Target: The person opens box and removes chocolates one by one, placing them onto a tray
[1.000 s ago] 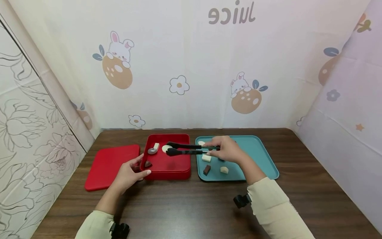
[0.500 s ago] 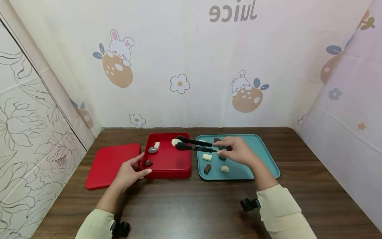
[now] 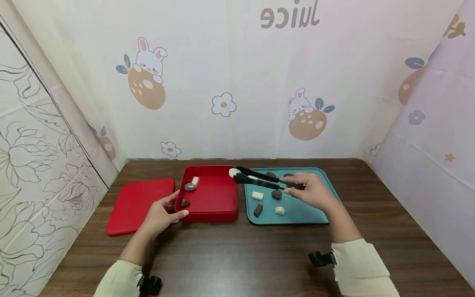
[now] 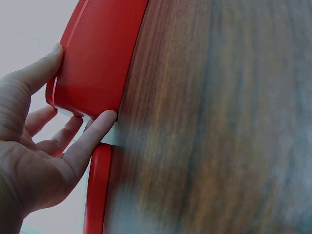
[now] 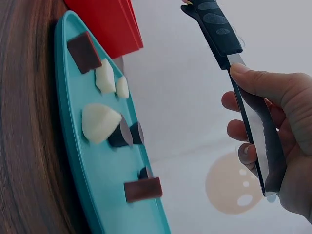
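Note:
In the head view my left hand [image 3: 160, 215] holds the front left corner of a red box [image 3: 210, 216], thumb on its front wall and fingers along its left side. My right hand [image 3: 311, 190] grips black-tipped tongs [image 3: 259, 180], which point left over the gap between box and tray. A round white chocolate piece [image 3: 233, 172] sits at their tips. Inside the box lie a small white block [image 3: 195, 180], a silvery oval piece [image 3: 190, 187] and a brown chocolate piece [image 3: 184, 202]. In the right wrist view the tongs' handle [image 5: 256, 126] lies between thumb and fingers.
A teal tray [image 3: 308, 216] stands right of the box. It bears a white bar [image 3: 257, 195], a brown bar [image 3: 258, 210], a white chunk [image 3: 280, 210], a dark piece [image 3: 276, 194] and others. A red lid [image 3: 139, 206] lies left of the box. Curtains hang behind.
My right hand has moved right with the tongs, bringing the round white piece from over the box's middle to its right rim. The left hand has stayed at the box corner.

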`<state>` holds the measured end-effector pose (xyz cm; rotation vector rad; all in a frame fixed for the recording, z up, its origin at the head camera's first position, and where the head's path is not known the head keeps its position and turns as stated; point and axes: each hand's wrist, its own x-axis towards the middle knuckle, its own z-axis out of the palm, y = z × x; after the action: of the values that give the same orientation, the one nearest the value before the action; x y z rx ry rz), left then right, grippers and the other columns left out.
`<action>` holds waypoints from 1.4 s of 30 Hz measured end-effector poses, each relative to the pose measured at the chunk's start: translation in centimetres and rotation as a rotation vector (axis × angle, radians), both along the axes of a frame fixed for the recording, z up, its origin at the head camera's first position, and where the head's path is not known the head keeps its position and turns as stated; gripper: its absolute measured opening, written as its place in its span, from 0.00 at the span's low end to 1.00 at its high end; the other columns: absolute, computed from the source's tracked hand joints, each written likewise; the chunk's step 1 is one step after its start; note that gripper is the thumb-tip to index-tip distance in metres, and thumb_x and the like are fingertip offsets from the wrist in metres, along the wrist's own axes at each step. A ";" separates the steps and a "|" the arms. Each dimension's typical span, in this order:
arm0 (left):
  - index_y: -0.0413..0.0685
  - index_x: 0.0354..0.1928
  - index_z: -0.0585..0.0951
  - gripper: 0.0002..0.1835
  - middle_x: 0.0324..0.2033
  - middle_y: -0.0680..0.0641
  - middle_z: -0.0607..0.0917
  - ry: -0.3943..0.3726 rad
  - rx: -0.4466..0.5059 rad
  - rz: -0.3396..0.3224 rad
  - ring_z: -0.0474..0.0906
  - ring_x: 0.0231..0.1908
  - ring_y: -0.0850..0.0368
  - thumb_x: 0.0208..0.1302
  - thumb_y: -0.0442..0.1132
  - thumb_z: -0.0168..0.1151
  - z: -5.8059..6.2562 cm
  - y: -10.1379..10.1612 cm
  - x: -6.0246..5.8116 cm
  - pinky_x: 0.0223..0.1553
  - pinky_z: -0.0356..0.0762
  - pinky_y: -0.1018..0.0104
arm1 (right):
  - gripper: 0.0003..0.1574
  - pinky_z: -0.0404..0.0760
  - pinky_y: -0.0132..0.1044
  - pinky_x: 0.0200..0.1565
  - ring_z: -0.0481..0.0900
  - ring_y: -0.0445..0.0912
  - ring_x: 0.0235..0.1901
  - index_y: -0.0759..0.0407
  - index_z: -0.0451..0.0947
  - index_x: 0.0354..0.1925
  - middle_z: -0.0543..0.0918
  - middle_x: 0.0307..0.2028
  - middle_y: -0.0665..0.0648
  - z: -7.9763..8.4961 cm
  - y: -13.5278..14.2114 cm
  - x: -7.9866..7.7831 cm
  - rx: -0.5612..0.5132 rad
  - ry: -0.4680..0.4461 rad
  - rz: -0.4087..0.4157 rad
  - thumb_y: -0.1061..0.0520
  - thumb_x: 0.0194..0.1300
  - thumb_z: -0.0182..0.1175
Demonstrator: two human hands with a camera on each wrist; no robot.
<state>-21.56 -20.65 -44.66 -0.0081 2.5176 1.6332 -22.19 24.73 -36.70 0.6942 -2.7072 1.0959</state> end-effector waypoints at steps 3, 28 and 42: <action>0.55 0.73 0.64 0.47 0.63 0.37 0.70 -0.001 -0.006 0.003 0.70 0.56 0.40 0.52 0.49 0.76 -0.1 0.0 0.0 0.38 0.84 0.59 | 0.20 0.71 0.35 0.23 0.71 0.47 0.22 0.60 0.83 0.53 0.78 0.29 0.51 0.1 0.7 0.5 -0.004 -0.005 -0.033 0.62 0.61 0.68; 0.54 0.74 0.63 0.47 0.64 0.37 0.70 0.007 0.000 0.005 0.72 0.55 0.41 0.52 0.49 0.76 -0.1 0.0 0.1 0.38 0.85 0.59 | 0.20 0.72 0.34 0.22 0.69 0.44 0.28 0.58 0.83 0.52 0.82 0.44 0.61 -0.5 6.8 4.2 -0.003 -0.054 -0.193 0.57 0.61 0.69; 0.54 0.74 0.63 0.46 0.64 0.37 0.70 0.010 0.000 0.003 0.72 0.55 0.41 0.53 0.47 0.75 0.0 0.0 0.1 0.38 0.85 0.59 | 0.20 0.68 0.35 0.22 0.66 0.43 0.24 0.58 0.83 0.52 0.78 0.34 0.54 -0.3 10.2 5.8 0.071 -0.082 -0.215 0.56 0.61 0.69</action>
<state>-21.48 -20.61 -44.71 -0.0039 2.5261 1.6377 -16.43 34.89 -37.03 0.3625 -2.8201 1.0016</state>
